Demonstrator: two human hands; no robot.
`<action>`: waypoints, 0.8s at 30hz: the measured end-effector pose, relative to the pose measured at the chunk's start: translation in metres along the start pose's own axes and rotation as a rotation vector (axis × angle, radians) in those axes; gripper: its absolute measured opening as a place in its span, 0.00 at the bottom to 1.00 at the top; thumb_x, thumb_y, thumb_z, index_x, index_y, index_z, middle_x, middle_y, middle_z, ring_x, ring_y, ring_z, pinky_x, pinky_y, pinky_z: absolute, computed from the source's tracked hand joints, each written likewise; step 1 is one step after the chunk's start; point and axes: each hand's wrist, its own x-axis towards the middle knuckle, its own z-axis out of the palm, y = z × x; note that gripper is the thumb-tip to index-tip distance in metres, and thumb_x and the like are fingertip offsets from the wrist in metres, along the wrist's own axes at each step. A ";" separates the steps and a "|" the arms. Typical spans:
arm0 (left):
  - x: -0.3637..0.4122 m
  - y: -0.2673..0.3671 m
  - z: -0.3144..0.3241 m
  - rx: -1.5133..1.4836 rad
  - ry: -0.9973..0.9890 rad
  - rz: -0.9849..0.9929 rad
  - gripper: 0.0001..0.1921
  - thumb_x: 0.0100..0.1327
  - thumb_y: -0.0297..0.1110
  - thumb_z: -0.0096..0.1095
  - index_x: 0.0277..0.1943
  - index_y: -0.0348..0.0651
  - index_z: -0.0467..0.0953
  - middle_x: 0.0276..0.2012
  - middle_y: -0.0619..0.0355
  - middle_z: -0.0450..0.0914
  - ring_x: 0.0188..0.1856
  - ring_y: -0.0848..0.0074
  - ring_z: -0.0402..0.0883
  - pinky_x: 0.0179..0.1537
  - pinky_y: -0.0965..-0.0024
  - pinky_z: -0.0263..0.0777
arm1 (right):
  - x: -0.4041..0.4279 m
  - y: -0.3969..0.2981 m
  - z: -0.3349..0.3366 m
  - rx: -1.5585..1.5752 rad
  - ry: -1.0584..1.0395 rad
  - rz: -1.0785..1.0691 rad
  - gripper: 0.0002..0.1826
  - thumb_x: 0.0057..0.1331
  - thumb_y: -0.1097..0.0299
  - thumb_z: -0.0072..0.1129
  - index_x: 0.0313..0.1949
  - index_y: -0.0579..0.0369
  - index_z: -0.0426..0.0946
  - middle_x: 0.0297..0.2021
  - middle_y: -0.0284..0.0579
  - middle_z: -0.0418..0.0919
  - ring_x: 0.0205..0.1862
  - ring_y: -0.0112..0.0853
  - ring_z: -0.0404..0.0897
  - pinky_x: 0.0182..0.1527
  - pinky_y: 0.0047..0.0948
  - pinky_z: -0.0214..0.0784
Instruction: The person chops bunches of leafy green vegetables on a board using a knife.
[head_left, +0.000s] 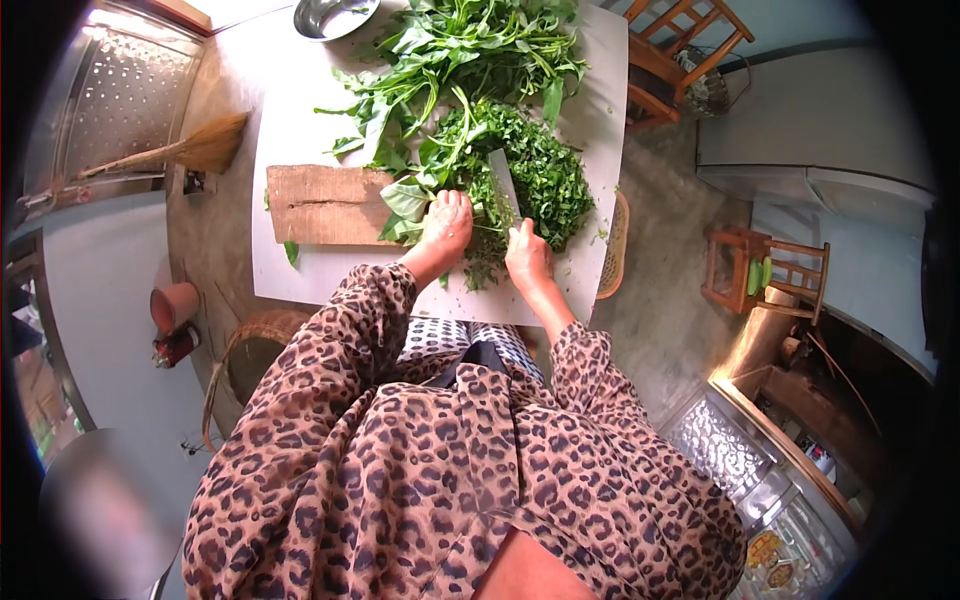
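Observation:
My left hand (448, 220) grips a bunch of leafy greens (406, 199) over the right part of a wooden cutting board (330, 204). Close to its right, my right hand (529, 249) is closed around the handle of a kitchen knife, whose broad blade (505, 184) points away from me. A heap of finely chopped greens (551, 169) lies to the right of the blade and beyond it, hiding that end of the board. Whole leafy stems (480, 52) are piled farther back on the white table (337, 281).
A metal bowl (335, 18) stands at the table's far left. Under the right edge shows a woven basket (616, 251). Wooden chairs (660, 60) stand at the far right, one lower down holding green vegetables (759, 276). On the left are a broom (202, 146) and a wicker basket (262, 330).

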 end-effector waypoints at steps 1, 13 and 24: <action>0.004 -0.002 0.001 -0.022 -0.086 -0.015 0.15 0.59 0.29 0.51 0.49 0.36 0.72 0.42 0.51 0.73 0.47 0.62 0.71 0.44 0.64 0.70 | -0.002 0.003 -0.005 -0.012 0.000 0.002 0.15 0.71 0.62 0.47 0.48 0.62 0.67 0.24 0.61 0.79 0.28 0.57 0.80 0.30 0.52 0.71; 0.019 0.024 -0.006 -0.059 0.064 0.060 0.23 0.57 0.30 0.54 0.57 0.37 0.68 0.46 0.50 0.73 0.51 0.61 0.70 0.48 0.61 0.68 | -0.001 0.018 0.002 -0.001 0.039 0.030 0.13 0.71 0.63 0.46 0.45 0.63 0.66 0.24 0.61 0.79 0.27 0.56 0.80 0.30 0.52 0.72; 0.018 0.027 -0.111 -0.281 -0.238 0.055 0.48 0.48 0.42 0.73 0.70 0.41 0.55 0.69 0.40 0.55 0.68 0.48 0.58 0.63 0.53 0.64 | 0.007 0.032 0.016 -0.032 0.063 -0.068 0.17 0.69 0.65 0.49 0.49 0.69 0.66 0.24 0.61 0.79 0.27 0.56 0.80 0.27 0.50 0.72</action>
